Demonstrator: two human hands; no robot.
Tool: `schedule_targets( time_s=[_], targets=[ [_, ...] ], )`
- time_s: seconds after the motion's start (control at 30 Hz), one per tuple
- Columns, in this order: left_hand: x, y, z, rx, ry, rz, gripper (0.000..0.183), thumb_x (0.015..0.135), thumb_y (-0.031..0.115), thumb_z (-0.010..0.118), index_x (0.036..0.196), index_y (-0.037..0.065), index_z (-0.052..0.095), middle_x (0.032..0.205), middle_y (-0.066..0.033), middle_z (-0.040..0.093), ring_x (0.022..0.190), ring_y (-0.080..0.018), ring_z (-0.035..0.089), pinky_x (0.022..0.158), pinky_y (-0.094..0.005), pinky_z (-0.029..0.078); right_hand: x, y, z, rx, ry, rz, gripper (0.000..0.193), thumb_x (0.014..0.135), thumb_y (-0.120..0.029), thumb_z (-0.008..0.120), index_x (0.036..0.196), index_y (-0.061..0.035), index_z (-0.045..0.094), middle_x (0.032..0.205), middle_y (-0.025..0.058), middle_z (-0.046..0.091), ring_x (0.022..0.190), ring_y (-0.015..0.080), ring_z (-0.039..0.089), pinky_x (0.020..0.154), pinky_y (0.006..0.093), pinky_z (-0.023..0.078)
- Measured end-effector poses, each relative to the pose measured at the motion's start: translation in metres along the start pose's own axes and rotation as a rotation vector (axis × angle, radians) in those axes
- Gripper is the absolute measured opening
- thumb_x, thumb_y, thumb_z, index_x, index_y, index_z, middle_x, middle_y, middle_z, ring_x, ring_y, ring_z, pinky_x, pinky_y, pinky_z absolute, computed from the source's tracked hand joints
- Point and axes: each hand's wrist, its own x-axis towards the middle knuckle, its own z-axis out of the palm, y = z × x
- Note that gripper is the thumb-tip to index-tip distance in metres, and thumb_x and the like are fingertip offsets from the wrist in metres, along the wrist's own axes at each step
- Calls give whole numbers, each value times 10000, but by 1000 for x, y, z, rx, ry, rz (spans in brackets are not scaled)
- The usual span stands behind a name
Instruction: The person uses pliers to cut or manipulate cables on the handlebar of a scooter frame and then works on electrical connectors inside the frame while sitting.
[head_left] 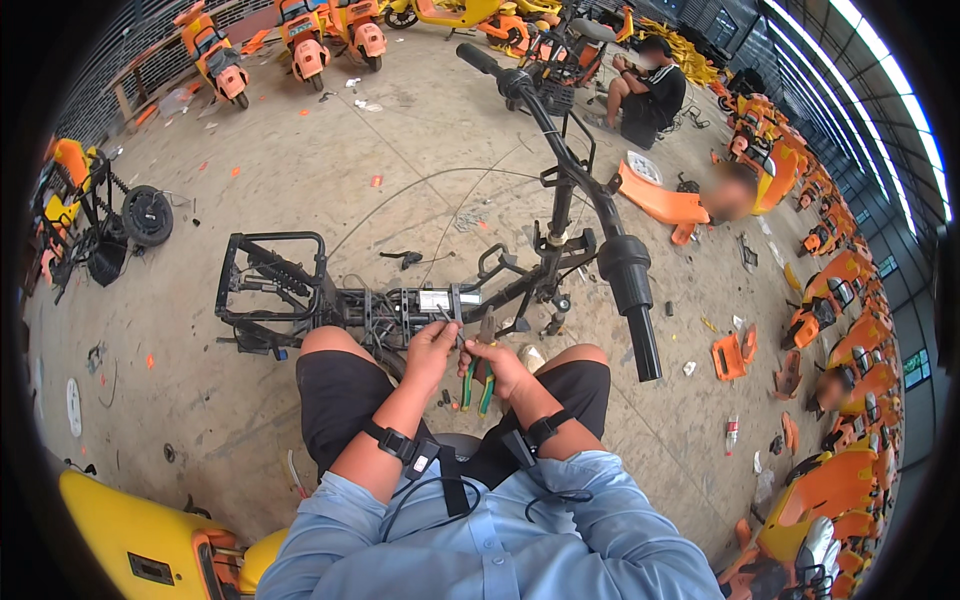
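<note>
Nearest, right hand (497, 372) gripping green-handled pliers (480, 380); left hand (432, 350) pinching probably thin, limp wire at stiff, heavy black frame (330, 300).

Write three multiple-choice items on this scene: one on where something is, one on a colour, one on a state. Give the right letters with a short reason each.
1. Where are the pliers?
A. On the floor by the loose wheel
B. In the right hand
C. Hung on the handlebar

2. What colour are the pliers' handles?
A. Green
B. Blue
C. White

3. In what state is the bike frame in front of the person?
A. Fully panelled
B. Wrapped in plastic
C. Stripped to a bare black frame

Answers:
1 B, the right hand's grip is closed round the handles, just below the frame.
2 A, both handles show green below the fist.
3 C, no body panels cover it; the left hand reaches to parts on its open middle.
</note>
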Motion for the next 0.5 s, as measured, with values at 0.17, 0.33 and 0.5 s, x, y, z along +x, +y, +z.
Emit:
schedule_targets(
  time_s=[0.17, 0.33, 0.5],
  targets=[
    [9, -7, -6, -30, -29, 38, 285, 1022, 264, 576, 1096, -7, 627, 753, -54, 621, 565, -144, 606, 453, -293, 464, 0, 0, 2, 47, -39, 20, 173, 961, -222, 631, 970, -51, 604, 793, 59, 596, 763, 220, 592, 753, 384, 502],
    [11, -10, -6, -65, -75, 30, 269, 1023, 253, 571, 1093, 0, 630, 744, -50, 608, 563, -140, 610, 437, -286, 458, -2, -4, 5, 47, -88, 41, 183, 957, -225, 628, 983, -45, 607, 774, 57, 576, 760, 221, 575, 765, 391, 486],
    [20, -41, -14, 123, 129, 114, 251, 990, 227, 629, 1012, -24, 634, 833, -53, 631, 743, -114, 586, 574, -286, 471, 1, 4, 5, -79, 41, 44, 236, 952, -268, 635, 924, -39, 584, 756, 57, 547, 762, 232, 547, 765, 393, 466]
  ],
)
